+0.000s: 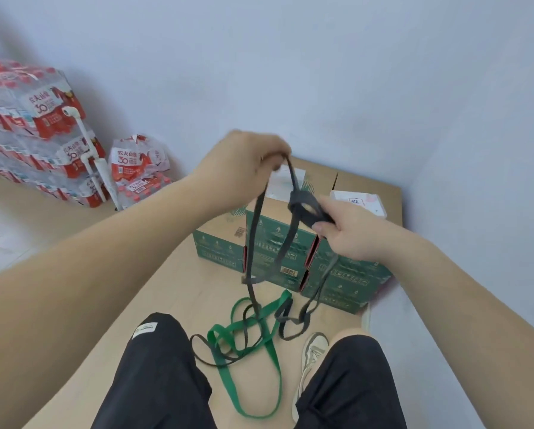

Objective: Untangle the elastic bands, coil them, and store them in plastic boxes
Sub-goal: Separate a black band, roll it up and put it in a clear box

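Left hand [240,171] above the green cartons [219,246], fingers pinching the grey band [254,230]. Right hand [349,233] over the cartons too, gripping the band's coiled part. The rest hangs before the cartons, tangled with a green band [271,360] on the floor [179,289].

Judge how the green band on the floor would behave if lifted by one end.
Probably floppy: the green band lies in loose flat loops on the floor. Likely drags the black band along, since their loops cross there. Probably light, being a thin strip.
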`<action>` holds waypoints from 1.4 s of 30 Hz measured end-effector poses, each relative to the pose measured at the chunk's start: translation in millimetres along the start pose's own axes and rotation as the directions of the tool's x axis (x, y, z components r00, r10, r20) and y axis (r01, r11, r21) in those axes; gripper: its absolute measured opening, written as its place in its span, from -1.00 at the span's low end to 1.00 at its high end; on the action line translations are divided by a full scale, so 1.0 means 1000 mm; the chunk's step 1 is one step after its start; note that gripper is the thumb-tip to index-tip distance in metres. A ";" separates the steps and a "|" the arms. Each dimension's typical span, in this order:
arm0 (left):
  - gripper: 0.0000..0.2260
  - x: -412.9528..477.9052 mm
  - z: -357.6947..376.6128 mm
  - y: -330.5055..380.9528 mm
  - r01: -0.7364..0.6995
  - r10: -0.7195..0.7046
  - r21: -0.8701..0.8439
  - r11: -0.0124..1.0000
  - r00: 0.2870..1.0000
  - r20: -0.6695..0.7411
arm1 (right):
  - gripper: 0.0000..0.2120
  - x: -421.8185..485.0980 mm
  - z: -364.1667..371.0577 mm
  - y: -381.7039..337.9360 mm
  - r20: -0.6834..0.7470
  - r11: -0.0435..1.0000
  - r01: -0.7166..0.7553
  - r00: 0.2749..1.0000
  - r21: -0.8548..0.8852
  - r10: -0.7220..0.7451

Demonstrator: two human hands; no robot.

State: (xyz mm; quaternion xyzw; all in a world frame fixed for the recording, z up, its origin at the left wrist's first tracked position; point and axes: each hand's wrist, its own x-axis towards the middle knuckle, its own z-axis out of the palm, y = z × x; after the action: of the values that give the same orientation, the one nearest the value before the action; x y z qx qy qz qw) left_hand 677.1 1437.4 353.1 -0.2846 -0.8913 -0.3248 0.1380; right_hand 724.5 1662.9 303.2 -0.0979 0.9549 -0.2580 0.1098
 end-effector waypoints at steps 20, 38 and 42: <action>-0.41 -0.041 0.041 -0.025 0.255 -0.186 -0.073 0.964 0.847 0.498 | -0.91 -0.006 0.026 0.017 0.085 0.902 0.012 0.995 0.432 -0.054; -0.85 -0.009 0.001 0.034 0.202 -0.174 -0.521 0.829 0.979 0.103 | -0.86 0.003 0.001 -0.020 -0.263 0.827 0.198 0.963 0.526 -0.064; -0.86 0.023 -0.040 0.056 -0.030 -0.012 -0.346 0.938 0.993 -0.117 | -0.83 0.002 -0.042 -0.045 -0.481 0.813 0.290 0.877 0.505 -0.014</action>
State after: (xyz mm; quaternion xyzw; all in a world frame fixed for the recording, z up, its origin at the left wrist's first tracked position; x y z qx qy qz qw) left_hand 694.3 1455.8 420.6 -0.2888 -0.8092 -0.4923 0.1394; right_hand 717.3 1644.0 361.1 -0.0763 0.8229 -0.5513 -0.1147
